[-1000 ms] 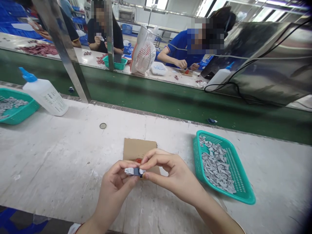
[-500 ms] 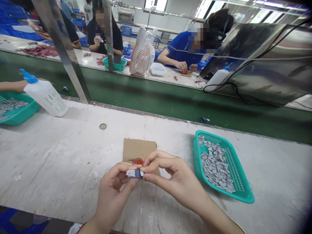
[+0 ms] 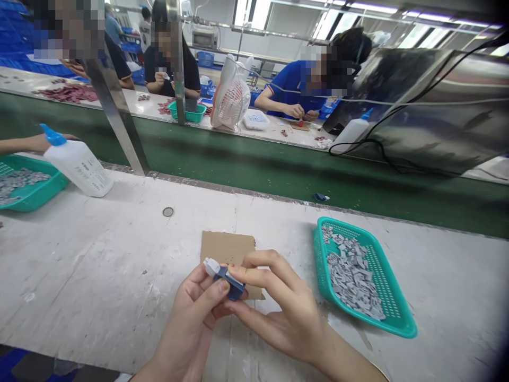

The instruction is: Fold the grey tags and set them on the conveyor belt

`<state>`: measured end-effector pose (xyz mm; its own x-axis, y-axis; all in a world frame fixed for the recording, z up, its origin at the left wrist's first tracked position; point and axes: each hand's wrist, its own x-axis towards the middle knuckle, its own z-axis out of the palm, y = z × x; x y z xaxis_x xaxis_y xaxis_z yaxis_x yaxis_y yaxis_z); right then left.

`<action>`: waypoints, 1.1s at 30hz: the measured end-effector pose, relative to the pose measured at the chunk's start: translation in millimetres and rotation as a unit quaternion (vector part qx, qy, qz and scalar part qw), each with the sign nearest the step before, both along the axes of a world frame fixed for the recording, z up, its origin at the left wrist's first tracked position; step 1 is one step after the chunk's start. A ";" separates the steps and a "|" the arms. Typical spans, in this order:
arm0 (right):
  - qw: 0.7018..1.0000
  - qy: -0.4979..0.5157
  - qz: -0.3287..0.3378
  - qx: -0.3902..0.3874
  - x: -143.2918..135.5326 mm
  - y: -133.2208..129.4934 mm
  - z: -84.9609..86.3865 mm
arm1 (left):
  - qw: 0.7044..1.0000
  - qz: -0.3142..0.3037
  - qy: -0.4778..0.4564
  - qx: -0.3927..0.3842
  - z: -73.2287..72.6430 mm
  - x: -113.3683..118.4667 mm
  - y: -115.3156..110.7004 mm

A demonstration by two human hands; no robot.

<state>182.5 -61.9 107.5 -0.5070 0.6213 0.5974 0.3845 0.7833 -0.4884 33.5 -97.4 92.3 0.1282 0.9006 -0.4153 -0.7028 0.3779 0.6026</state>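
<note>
Between my hands is a small dark-blue and light-grey plastic piece (image 3: 234,286), its grey end pointing up and left. My left hand (image 3: 199,305) pinches it with thumb and fingers near the grey end. With the fingertips on top and the thumb underneath, my right hand (image 3: 278,302) grips the blue end. Both hands are above the front part of a brown cardboard piece (image 3: 226,245) lying on the white worktable (image 3: 119,276). A teal basket (image 3: 392,276) full of small grey parts (image 3: 353,276) stands to the right of my right hand.
At left are a white squeeze bottle (image 3: 81,167) with a blue nozzle and another teal basket (image 3: 43,193), a person's arm (image 3: 24,144) behind it. A bottle cap (image 3: 168,211) lies on the table. A green conveyor belt (image 3: 222,159) separates me from co-workers opposite.
The piece has been turned, so its grey end tilts up and more blue shows. My hands are slightly lower and nearer me. The red round thing seen behind them earlier is out of sight.
</note>
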 end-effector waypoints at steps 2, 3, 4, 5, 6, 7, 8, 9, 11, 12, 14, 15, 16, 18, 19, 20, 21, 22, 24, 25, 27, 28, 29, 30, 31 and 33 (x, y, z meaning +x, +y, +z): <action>0.999 -0.002 -0.002 0.032 0.6 1.9 -0.4 | 1.000 -0.007 -0.017 -0.010 1.9 1.7 -0.5; 0.999 -0.004 -0.001 0.046 0.9 2.6 -0.6 | 1.000 -0.008 -0.023 -0.010 1.6 2.4 -0.7; 0.998 -0.008 0.000 0.057 1.2 3.0 -0.7 | 1.000 -0.008 -0.027 -0.009 0.7 3.0 -0.7; 0.998 -0.012 0.002 0.063 1.5 3.0 -0.7 | 0.999 -0.009 -0.030 -0.007 -0.6 3.4 -0.6; 0.998 -0.015 0.003 0.067 1.7 2.6 -0.6 | 0.999 -0.010 -0.031 -0.004 -1.8 3.7 -0.4; 0.998 -0.018 0.003 0.068 1.8 2.1 -0.4 | 0.999 -0.010 -0.031 0.000 -2.9 4.0 -0.1; 0.998 -0.020 -0.001 0.067 1.8 1.3 -0.2 | 0.999 -0.010 -0.031 0.005 -3.4 4.2 0.3; 0.998 -0.018 -0.008 0.064 1.6 0.6 0.0 | 0.999 -0.009 -0.032 0.010 -3.2 4.5 0.8; 0.998 -0.006 -0.024 0.049 1.0 -0.3 0.3 | 0.999 -0.010 -0.037 0.014 -0.8 5.2 1.8; 0.999 0.000 -0.032 0.041 0.6 -0.2 0.4 | 0.999 -0.015 -0.044 0.014 1.2 5.8 2.4; 0.998 0.009 -0.045 0.039 -0.1 0.7 0.8 | 0.998 -0.029 -0.063 0.013 5.2 7.2 3.5; 0.998 0.009 -0.050 0.047 -0.3 1.5 1.1 | 0.997 -0.037 -0.073 0.013 6.5 8.0 3.9; 0.997 0.006 -0.055 0.059 -0.3 2.3 1.5 | 0.995 -0.043 -0.085 0.013 7.0 8.8 4.1; 0.994 -0.004 -0.060 0.092 0.1 3.3 2.2 | 0.992 -0.051 -0.114 0.010 5.6 10.3 4.4; 0.993 -0.008 -0.060 0.106 0.4 3.4 2.4 | 0.990 -0.056 -0.127 0.006 3.8 10.8 4.5; 0.991 -0.013 -0.060 0.117 0.8 3.3 2.5 | 0.988 -0.059 -0.140 0.002 1.5 11.2 4.6; 0.990 -0.016 -0.059 0.127 1.1 3.0 2.6 | 0.987 -0.063 -0.151 -0.001 -1.0 11.3 4.7; 0.989 -0.021 -0.058 0.136 1.3 2.7 2.5 | 0.985 -0.065 -0.160 -0.003 -3.4 11.3 5.0; 0.986 -0.035 -0.061 0.149 1.6 2.3 2.3 | 0.983 -0.066 -0.170 -0.004 -7.3 10.6 6.2; 0.985 -0.039 -0.061 0.154 1.6 2.3 2.3 | 0.983 -0.066 -0.173 -0.002 -8.4 10.0 7.2; 0.988 -0.029 -0.058 0.140 1.6 2.9 2.3 | 0.982 -0.073 -0.173 0.010 -8.6 8.2 9.5; 0.992 -0.015 -0.055 0.116 1.6 3.4 2.5 | 0.982 -0.081 -0.170 0.020 -7.8 7.1 10.9; 0.995 0.001 -0.051 0.084 1.7 4.0 2.8 | 0.981 -0.092 -0.169 0.033 -6.6 6.1 12.2; 0.998 0.015 -0.045 0.048 1.8 4.5 3.3 | 0.979 -0.103 -0.169 0.045 -5.1 5.1 13.4; 0.999 0.026 -0.039 0.014 2.0 5.1 3.9 | 0.977 -0.115 -0.172 0.055 -3.5 4.2 14.5; 0.999 0.036 -0.028 -0.026 2.3 6.3 5.5 | 0.973 -0.133 -0.180 0.063 -0.6 2.7 16.1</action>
<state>184.8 -55.7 113.0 -0.4281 0.6783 0.5972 0.3892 0.7348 -0.5556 36.2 -81.3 91.6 0.4799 0.8568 -0.1884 -0.7648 0.5138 0.3887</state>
